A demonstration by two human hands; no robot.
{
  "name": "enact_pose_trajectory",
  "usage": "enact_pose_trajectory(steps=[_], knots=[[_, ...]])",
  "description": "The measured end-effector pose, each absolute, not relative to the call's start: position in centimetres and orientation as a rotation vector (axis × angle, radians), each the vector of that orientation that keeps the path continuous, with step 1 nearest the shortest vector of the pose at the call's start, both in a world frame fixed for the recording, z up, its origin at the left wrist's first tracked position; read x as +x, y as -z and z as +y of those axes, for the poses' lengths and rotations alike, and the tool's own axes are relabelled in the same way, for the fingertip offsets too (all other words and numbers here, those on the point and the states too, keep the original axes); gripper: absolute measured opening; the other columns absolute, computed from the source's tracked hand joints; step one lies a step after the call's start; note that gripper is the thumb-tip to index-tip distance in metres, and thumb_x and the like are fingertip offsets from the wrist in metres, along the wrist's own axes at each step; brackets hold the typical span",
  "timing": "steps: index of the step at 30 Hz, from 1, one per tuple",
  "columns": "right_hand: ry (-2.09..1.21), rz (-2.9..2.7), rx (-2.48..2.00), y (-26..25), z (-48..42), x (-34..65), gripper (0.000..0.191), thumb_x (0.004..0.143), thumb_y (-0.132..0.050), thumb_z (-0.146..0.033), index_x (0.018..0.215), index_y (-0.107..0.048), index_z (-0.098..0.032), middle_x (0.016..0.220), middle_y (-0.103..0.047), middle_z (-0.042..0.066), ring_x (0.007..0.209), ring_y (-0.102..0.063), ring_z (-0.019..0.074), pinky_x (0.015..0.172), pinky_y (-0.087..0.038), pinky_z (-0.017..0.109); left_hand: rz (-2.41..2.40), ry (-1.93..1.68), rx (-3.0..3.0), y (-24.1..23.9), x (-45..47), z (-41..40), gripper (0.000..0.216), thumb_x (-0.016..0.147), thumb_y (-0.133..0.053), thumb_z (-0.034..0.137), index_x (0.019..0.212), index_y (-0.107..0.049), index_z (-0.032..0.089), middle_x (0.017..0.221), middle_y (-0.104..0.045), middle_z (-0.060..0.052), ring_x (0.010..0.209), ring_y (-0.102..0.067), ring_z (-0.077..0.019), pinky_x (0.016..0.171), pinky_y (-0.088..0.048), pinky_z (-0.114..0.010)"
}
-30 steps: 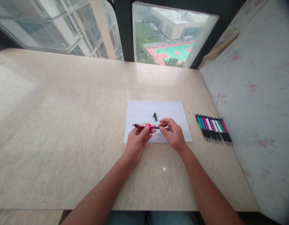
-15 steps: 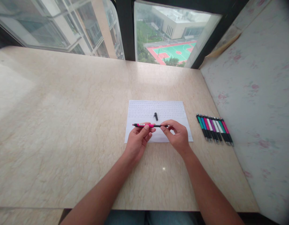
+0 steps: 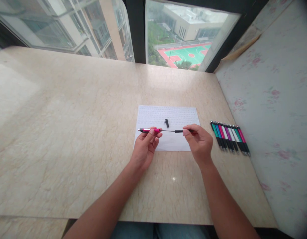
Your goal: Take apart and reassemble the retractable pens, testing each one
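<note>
My left hand (image 3: pixel 145 147) is closed around the pink barrel (image 3: pixel 157 130) of a pen, with its clip end pointing left. My right hand (image 3: pixel 200 142) pinches the black grip section (image 3: pixel 178 131) of the same pen. The two pen parts are apart, in line with each other. A thin dark refill (image 3: pixel 167 131) bridges the gap between them. Both hands are over a sheet of paper (image 3: pixel 170 142) with rows of small writing on its upper half. On the sheet, just beyond the pen, lies a small black clip-like piece (image 3: pixel 167 123).
A row of several pens (image 3: pixel 229 137) in mixed colours with black grips lies to the right, near the papered wall (image 3: pixel 275 109). The marble-patterned tabletop (image 3: pixel 76 132) reaches back to a dark window frame (image 3: pixel 138 33).
My right hand has moved right with the black grip section, away from the pink barrel. The gap has opened and the thin refill now shows. My left hand has stayed nearly in place.
</note>
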State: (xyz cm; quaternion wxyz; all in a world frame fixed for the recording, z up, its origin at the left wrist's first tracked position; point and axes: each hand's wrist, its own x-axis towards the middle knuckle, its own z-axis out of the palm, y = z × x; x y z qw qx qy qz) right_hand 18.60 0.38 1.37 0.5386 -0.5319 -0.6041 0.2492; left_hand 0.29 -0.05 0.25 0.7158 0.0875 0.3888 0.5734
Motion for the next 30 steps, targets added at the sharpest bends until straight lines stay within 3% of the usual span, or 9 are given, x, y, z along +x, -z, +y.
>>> enact_pose_trajectory(steps=[7, 11, 15, 19, 25, 30], knots=[[-0.715, -1.141, -1.181, -0.8, 1.2, 19.3, 0.013, 0.082, -0.072, -0.034, 0.079, -0.07, -0.021, 0.064, -0.06, -0.001, 0.053, -0.052, 0.0109, 0.047, -0.041, 0.025, 0.806, -1.3, 0.14, -0.1, 0.0, 0.3, 0.011, 0.082, -0.072, 0.02, 0.09, -0.071, 0.012, 0.093, -0.073, -0.006, 0.074, -0.069, -0.0071, 0.062, -0.055, -0.009], [-0.819, -1.011, -1.094, -0.2, 1.7, 19.4, 0.012, 0.084, -0.07, -0.033, 0.083, -0.07, -0.021, 0.064, -0.059, -0.002, 0.052, -0.051, 0.009, 0.046, -0.039, 0.023, 0.76, -1.31, 0.045, -0.6, -0.1, 0.4, 0.007, 0.087, -0.065, 0.015, 0.089, -0.07, 0.01, 0.093, -0.073, -0.006, 0.074, -0.069, -0.0066, 0.061, -0.055, -0.008], [-0.846, -1.125, -1.234, 0.5, 2.0, 19.6, 0.02, 0.09, -0.06, -0.035, 0.097, -0.071, -0.021, 0.079, -0.069, 0.003, 0.066, -0.062, 0.0138, 0.052, -0.047, 0.025, 0.713, -1.299, -0.07, -1.4, 0.0, 0.2, 0.014, 0.092, -0.056, 0.012, 0.087, -0.069, 0.009, 0.091, -0.072, -0.006, 0.072, -0.069, -0.0054, 0.06, -0.054, -0.007], [-0.604, -1.569, -1.447, 1.4, 2.3, 19.6, 0.023, 0.092, -0.055, -0.03, 0.105, -0.072, -0.021, 0.097, -0.072, 0.007, 0.08, -0.066, 0.0176, 0.064, -0.053, 0.03, 0.698, -1.25, -0.074, -1.4, 0.3, 0.0, 0.015, 0.092, -0.056, 0.011, 0.086, -0.069, 0.009, 0.087, -0.072, -0.005, 0.07, -0.069, -0.0062, 0.058, -0.055, -0.008], [-0.165, -1.928, -1.574, 2.2, 2.9, 18.8, 0.031, 0.094, -0.046, -0.022, 0.114, -0.07, -0.018, 0.105, -0.071, 0.01, 0.093, -0.064, 0.0229, 0.081, -0.053, 0.037, 0.688, -1.244, 0.017, -0.8, 0.4, -0.1, 0.008, 0.088, -0.064, 0.014, 0.087, -0.07, 0.01, 0.089, -0.073, -0.007, 0.071, -0.07, -0.0072, 0.061, -0.056, -0.009], [-0.079, -2.036, -1.649, 2.6, 3.1, 17.3, 0.035, 0.092, -0.051, -0.025, 0.123, -0.065, -0.016, 0.113, -0.069, 0.012, 0.103, -0.059, 0.0276, 0.089, -0.05, 0.041, 0.695, -1.235, 0.052, -0.6, 0.4, -0.2, 0.007, 0.087, -0.066, 0.015, 0.088, -0.07, 0.01, 0.091, -0.073, -0.008, 0.073, -0.07, -0.0081, 0.061, -0.056, -0.009]])
